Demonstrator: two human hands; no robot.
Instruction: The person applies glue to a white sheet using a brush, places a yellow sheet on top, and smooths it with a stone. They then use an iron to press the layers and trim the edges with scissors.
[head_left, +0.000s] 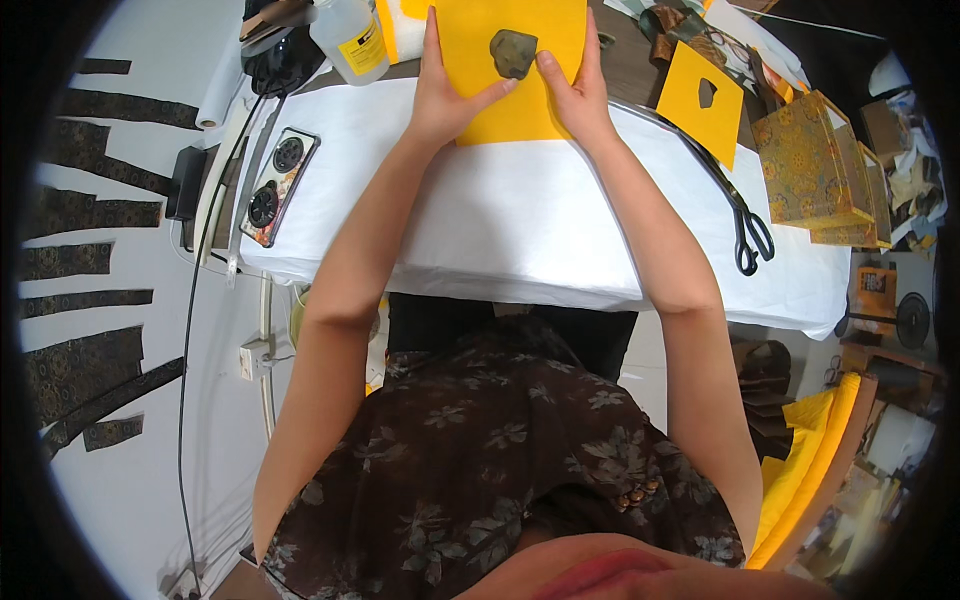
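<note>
A yellow fabric-like panel is held between my two hands at the far side of the white-covered table. A dark grey-green, irregular stone-like piece sits on its face; whether it is set into the panel cannot be told. My left hand has its fingers along the panel's left edge, its thumb tip at the lower edge of the dark piece. Along the right edge lie the fingers of my right hand, with the thumb tip beside the piece's right side. The panel's top end runs out of view.
Black-handled scissors lie at right, near a yellow sheet with an irregular hole and brocade-covered boxes. At left are a phone in a patterned case, a clear plastic bottle and a black cable.
</note>
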